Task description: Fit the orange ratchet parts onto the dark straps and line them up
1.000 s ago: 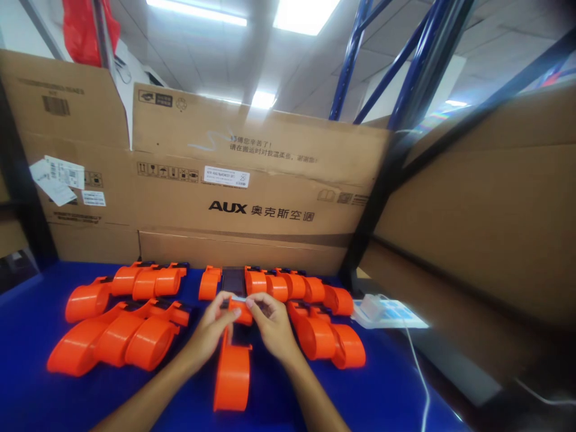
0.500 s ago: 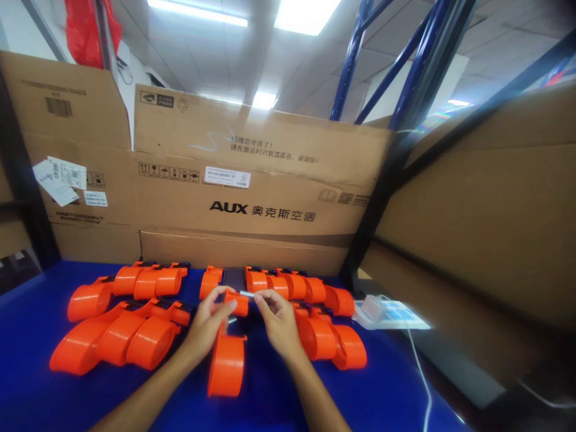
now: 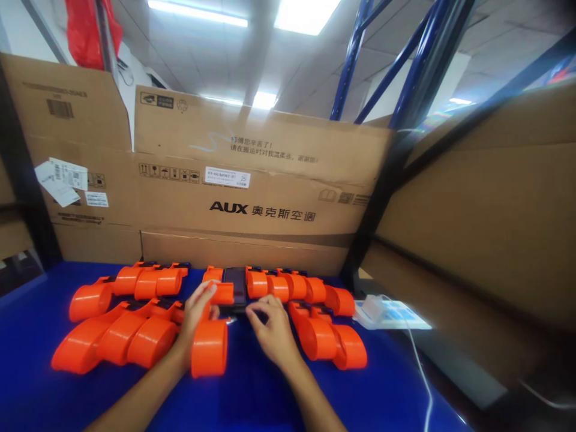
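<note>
While my left hand (image 3: 194, 312) keeps its grip closed on the neck of one orange tape dispenser (image 3: 209, 342), that piece sits on the blue counter (image 3: 36, 384), drum end toward me, just right of the front-left group of dispensers (image 3: 112, 339) and almost touching the nearest of them. My right hand (image 3: 270, 327) lies palm-down on the counter, fingers spread loose and holding nothing, fingertips near a small pale scrap (image 3: 230, 321) beside the dispenser's head. A dark flat device (image 3: 234, 287) stands in the back row of dispensers (image 3: 288, 288), just behind both hands.

Risks, as I judge them: the held piece is crowded against the left group, so any sideways slide could nudge its neighbours out of line. My right wrist is close to the right-hand pair (image 3: 333, 339); a careless sweep would knock them. The white cable (image 3: 418, 366) trails off the counter edge from the white box (image 3: 375, 309) and could snag a sleeve or arm.

Against half a second ago: the dispenser was then centred between both hands, both pinching at its head with a thin strip between them. Now it has shifted left and nearer the left group, the right hand has let go and flattened, and only the left grips.
</note>
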A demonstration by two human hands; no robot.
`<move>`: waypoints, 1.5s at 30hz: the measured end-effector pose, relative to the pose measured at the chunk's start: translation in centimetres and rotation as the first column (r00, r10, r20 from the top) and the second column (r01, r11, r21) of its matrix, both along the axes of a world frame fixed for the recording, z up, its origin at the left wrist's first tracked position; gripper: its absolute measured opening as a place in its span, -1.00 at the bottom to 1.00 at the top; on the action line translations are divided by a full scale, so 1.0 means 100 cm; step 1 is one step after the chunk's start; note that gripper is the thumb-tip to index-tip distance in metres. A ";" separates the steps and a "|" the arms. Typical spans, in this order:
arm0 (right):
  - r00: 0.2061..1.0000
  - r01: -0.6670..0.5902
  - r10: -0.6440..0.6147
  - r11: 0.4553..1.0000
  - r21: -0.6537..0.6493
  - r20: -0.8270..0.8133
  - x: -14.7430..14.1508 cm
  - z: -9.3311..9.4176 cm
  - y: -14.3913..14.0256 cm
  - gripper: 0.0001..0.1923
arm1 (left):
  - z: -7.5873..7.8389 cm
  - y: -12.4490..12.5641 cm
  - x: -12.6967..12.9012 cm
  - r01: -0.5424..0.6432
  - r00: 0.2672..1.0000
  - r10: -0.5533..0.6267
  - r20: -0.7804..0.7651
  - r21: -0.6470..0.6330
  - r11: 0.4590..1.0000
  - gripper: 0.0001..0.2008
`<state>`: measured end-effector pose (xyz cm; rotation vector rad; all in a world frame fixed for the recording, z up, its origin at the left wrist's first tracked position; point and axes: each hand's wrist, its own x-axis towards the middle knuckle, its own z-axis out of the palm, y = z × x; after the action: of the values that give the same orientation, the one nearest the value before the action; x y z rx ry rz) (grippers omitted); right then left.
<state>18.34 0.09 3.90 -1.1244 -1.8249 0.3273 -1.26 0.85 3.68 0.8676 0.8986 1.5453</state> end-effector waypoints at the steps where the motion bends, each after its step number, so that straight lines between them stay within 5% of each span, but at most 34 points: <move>1: 0.996 -0.035 0.037 0.999 -0.026 0.077 -0.002 -0.002 -0.001 -0.84 | 0.003 0.000 0.000 -0.003 1.000 0.004 0.014 -0.013 1.000 -0.52; 8: 0.962 -0.070 0.087 0.995 -0.074 0.260 -0.010 -0.006 -0.007 -0.84 | 0.002 0.003 0.000 0.002 0.998 0.000 0.059 -0.030 1.000 -0.52; 12: 0.981 -0.180 0.185 0.979 -0.092 0.058 -0.008 0.008 -0.014 -0.79 | -0.007 0.006 0.002 -0.036 0.999 0.037 0.036 -0.028 0.999 -0.56; 16: 0.854 -0.517 0.499 0.843 -0.149 -0.146 -0.009 0.021 -0.028 -0.53 | -0.005 0.001 0.007 -0.082 0.996 0.081 0.042 0.008 0.997 -0.52; 18: 0.809 -0.586 0.563 0.796 -0.155 -0.169 -0.010 0.023 -0.033 -0.39 | -0.002 -0.002 0.010 -0.050 0.998 0.048 0.041 0.028 0.998 -0.45; 22: 0.847 -0.523 0.493 0.839 -0.151 -0.200 -0.008 0.018 -0.029 -0.34 | 0.006 -0.012 0.010 -0.107 0.975 0.152 -0.164 0.255 0.961 -0.41; 24: 0.897 -0.413 0.378 0.901 -0.130 -0.229 -0.005 0.012 -0.023 -0.36 | 0.012 -0.022 0.007 -0.035 0.883 0.236 -0.406 0.444 0.895 -0.42; 27: 0.928 -0.292 0.257 0.951 -0.098 -0.270 -0.001 0.005 -0.017 -0.39 | 0.025 -0.038 -0.001 0.349 0.533 0.288 -0.795 0.517 0.782 -0.30; 29: 0.926 -0.287 0.255 0.954 -0.081 -0.278 -0.001 0.004 -0.017 -0.39 | 0.034 -0.046 -0.007 0.455 0.347 0.370 -0.862 0.500 0.737 -0.22; 32: 0.917 -0.334 0.309 0.940 -0.062 -0.253 -0.004 0.007 -0.019 -0.40 | 0.048 -0.048 -0.022 0.483 0.219 0.462 -0.860 0.506 0.714 -0.25; 38: 0.926 -0.223 0.201 0.974 -0.036 -0.320 -0.006 0.010 -0.016 -0.62 | 0.080 -0.013 -0.084 0.310 -0.021 0.570 -0.821 0.537 0.785 -0.27; 41: 0.920 -0.142 0.131 0.990 -0.005 -0.370 -0.005 0.010 -0.014 -0.68 | 0.089 0.010 -0.111 0.257 -0.165 0.499 -0.851 0.451 0.855 -0.10; 45: 0.921 -0.092 0.090 0.996 0.015 -0.378 -0.005 0.011 -0.016 -0.69 | 0.081 0.030 -0.122 0.293 -0.250 0.369 -0.895 0.294 0.910 -0.06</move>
<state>17.88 -1.55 5.01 -0.9053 -1.5334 0.5620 -13.48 3.84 11.76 2.7466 1.7423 0.6092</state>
